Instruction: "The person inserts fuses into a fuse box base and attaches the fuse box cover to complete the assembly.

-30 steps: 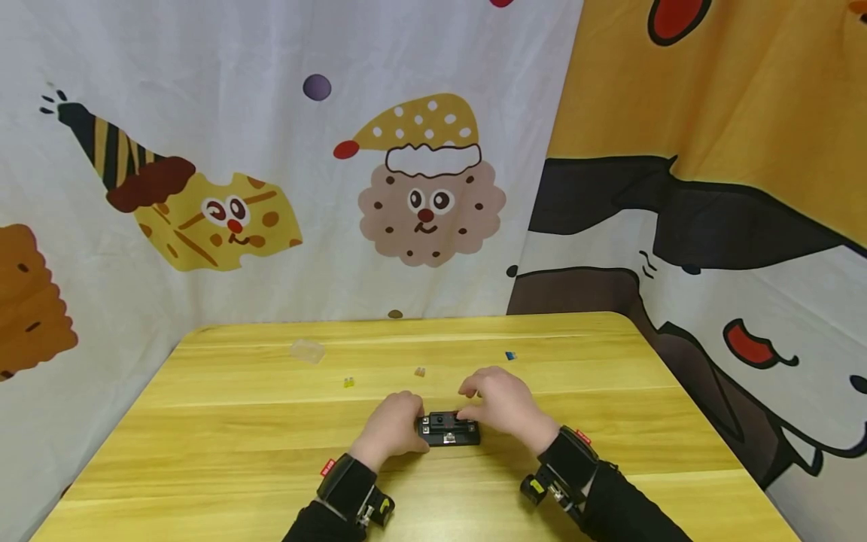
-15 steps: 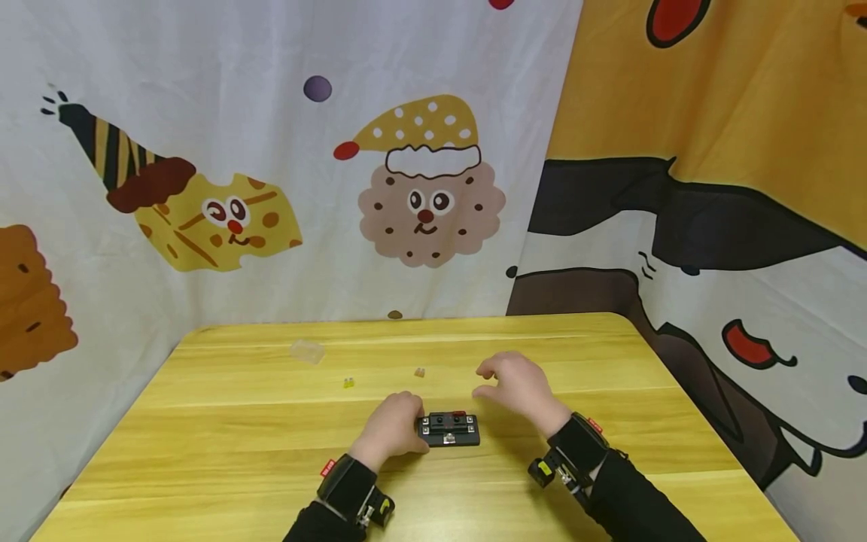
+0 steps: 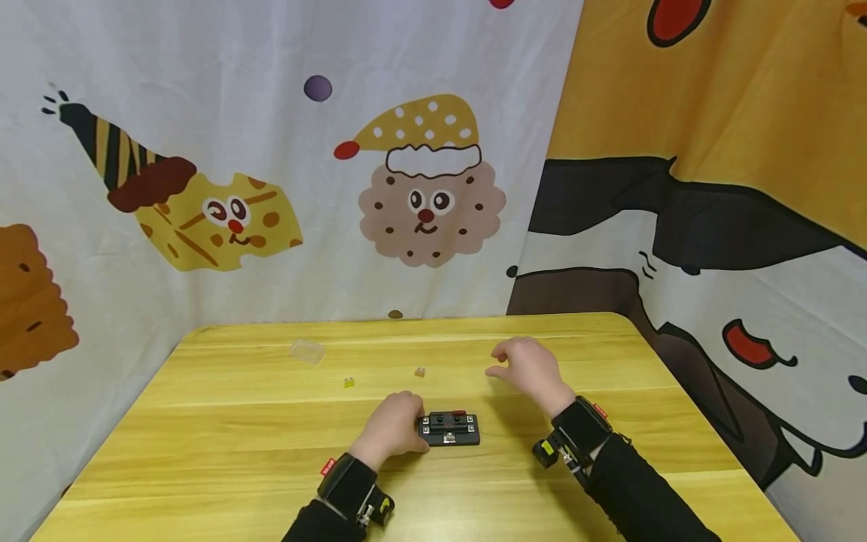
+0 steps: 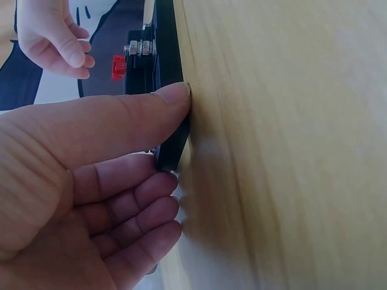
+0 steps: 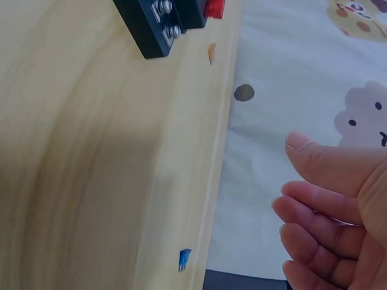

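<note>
In the head view, a black fuse block (image 3: pixel 449 436) with metal terminals lies on the table. My left hand (image 3: pixel 390 427) grips its left end, with the thumb (image 4: pixel 139 118) along its edge in the left wrist view. A red blade fuse (image 4: pixel 118 67) sits in the block. Off to the right, my right hand (image 3: pixel 531 370) is raised over the table with loosely bent fingers and nothing between them. A blue blade fuse (image 5: pixel 184 260) lies on the wood below that hand in the right wrist view. The hand hides this fuse from the head view.
Behind the block lie an orange blade fuse (image 3: pixel 420 372) and a yellow blade fuse (image 3: pixel 348 382). A clear plastic piece (image 3: pixel 308 351) rests at the back left of the table (image 3: pixel 223 452). A printed curtain (image 3: pixel 271 150) hangs along the back edge.
My right hand has withdrawn from the red blade fuse on the block, moving right and farther back over the table. My left hand and the fuse block stay in place.
</note>
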The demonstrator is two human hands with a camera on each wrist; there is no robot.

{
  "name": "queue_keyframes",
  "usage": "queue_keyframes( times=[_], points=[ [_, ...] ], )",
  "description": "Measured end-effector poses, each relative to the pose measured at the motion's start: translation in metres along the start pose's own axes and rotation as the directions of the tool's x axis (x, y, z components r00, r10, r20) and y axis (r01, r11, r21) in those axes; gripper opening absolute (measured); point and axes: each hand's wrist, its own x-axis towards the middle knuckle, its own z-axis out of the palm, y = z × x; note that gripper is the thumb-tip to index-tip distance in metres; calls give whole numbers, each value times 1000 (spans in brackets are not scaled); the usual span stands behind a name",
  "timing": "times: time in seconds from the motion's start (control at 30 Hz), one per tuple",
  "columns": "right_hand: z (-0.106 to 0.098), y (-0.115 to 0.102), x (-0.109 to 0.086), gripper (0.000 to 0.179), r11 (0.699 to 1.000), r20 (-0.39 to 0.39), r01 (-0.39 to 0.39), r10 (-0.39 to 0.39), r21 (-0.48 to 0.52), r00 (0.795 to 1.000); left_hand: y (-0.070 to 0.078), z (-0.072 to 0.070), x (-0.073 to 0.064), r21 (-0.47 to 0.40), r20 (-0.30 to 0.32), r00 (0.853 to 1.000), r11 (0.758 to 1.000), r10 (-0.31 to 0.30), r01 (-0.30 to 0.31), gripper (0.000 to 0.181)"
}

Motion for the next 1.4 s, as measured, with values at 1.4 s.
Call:
queue_keyframes(
  times=[1.4],
  points=[
    [8,32,35,23,966,61,-245,250,-79,966,-2,2,1,7,-5,1000,1000,3,-3,42]
  ],
)
